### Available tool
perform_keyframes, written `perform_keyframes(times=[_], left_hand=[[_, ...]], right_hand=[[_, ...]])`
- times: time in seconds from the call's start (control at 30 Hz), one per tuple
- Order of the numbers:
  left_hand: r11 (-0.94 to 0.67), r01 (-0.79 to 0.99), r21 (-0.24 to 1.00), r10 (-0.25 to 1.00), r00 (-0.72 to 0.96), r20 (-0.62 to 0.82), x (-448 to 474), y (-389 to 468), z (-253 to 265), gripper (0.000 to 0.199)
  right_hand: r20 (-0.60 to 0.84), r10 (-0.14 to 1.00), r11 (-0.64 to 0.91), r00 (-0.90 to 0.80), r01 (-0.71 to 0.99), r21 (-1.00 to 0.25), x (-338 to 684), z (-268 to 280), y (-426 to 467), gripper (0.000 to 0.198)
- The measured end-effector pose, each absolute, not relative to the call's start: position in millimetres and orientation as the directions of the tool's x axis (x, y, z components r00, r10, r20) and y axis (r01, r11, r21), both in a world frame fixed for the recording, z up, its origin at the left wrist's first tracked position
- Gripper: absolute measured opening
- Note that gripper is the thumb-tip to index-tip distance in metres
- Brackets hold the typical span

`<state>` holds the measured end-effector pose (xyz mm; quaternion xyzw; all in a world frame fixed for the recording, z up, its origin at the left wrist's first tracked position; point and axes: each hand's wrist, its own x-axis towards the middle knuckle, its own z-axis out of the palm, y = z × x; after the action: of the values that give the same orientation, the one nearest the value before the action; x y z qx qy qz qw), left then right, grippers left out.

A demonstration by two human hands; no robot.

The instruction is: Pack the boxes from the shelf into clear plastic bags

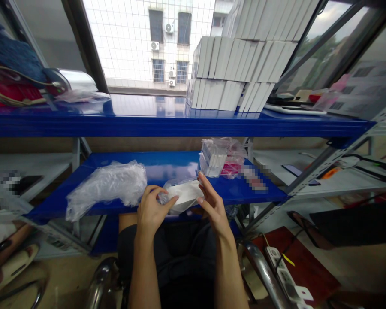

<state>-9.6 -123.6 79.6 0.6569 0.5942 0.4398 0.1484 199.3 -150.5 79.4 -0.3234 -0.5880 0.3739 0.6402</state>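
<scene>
White box (187, 191) at centre of frame, just below the middle, held above the near edge of the lower blue shelf (167, 159). Clear film (163, 198) shows at its left end and along its far side; cannot tell how far round it goes.

Long axis: runs across the frame, slightly aslant. Left end lower and at the left hand, right end a little higher and at the right hand. Broad pale face turned up toward the viewer. No marking legible, so cannot tell top end from bottom.

Left hand (152, 207): thumb laid on the upper face near the left end, fingers curled behind; box pinched between. Right hand (214, 207): thumb at the near right corner, forefinger raised at the far right corner, right end gripped between; remaining fingers partly hidden.

Left of centre, on the lower shelf: heap of clear plastic bags (111, 184), crumpled, near the left hand. Right of centre, beyond the right hand: film-wrapped stack of small boxes (213, 159), a pink packet (232, 169) just beside it. Upper right: tall white box stack (234, 71) on the upper blue shelf (148, 125).
</scene>
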Motion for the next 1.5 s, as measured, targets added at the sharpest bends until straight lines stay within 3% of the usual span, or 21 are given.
perform_keyframes(times=[0.13,0.23,0.37,0.57,0.77,0.97,1.1,1.2,1.3,1.4,1.5], left_hand=[[-0.308,0.633,0.710,0.861,-0.132,0.491,-3,-116,73,0.020],[-0.416,0.484,0.770,0.789,-0.229,0.570,0,-111,76,0.027],[-0.430,0.220,0.876,0.824,-0.301,0.480,7,-109,81,0.043],[-0.427,0.499,0.754,0.752,-0.266,0.603,17,-118,84,0.031],[-0.570,0.179,0.802,0.736,-0.324,0.595,16,-104,113,0.031],[-0.623,0.033,0.782,0.761,-0.206,0.615,21,-68,143,0.032],[-0.567,0.069,0.821,0.824,0.056,0.564,26,-67,142,0.028],[-0.556,0.190,0.809,0.821,0.274,0.501,30,-72,129,0.049],[-0.548,0.245,0.800,0.817,0.361,0.449,35,-71,114,0.066],[-0.535,0.193,0.823,0.789,0.462,0.405,43,-62,105,0.053],[-0.490,0.178,0.853,0.781,0.524,0.339,48,-52,101,0.018]], right_hand=[[0.521,0.854,0.519,0.010,-0.094,-0.849,196,82,-152,0.063],[0.528,0.849,0.526,0.007,-0.105,-0.844,197,83,-153,0.066],[0.535,0.844,0.533,0.015,-0.125,-0.837,198,83,-154,0.067],[0.534,0.845,0.530,0.001,-0.123,-0.839,196,87,-156,0.072],[0.528,0.846,0.533,0.070,-0.094,-0.841,204,90,-159,0.077],[0.559,0.823,0.568,0.102,-0.124,-0.814,208,94,-141,0.073],[0.523,0.850,0.526,0.062,-0.120,-0.842,199,99,-123,0.066],[0.496,0.866,0.499,0.066,-0.028,-0.866,193,105,-114,0.059],[0.527,0.849,0.512,0.032,0.193,-0.837,190,117,-110,0.043],[0.588,0.807,0.546,-0.048,0.438,-0.714,191,133,-109,0.035],[0.629,0.763,0.588,-0.149,0.565,-0.579,194,148,-105,0.037]])
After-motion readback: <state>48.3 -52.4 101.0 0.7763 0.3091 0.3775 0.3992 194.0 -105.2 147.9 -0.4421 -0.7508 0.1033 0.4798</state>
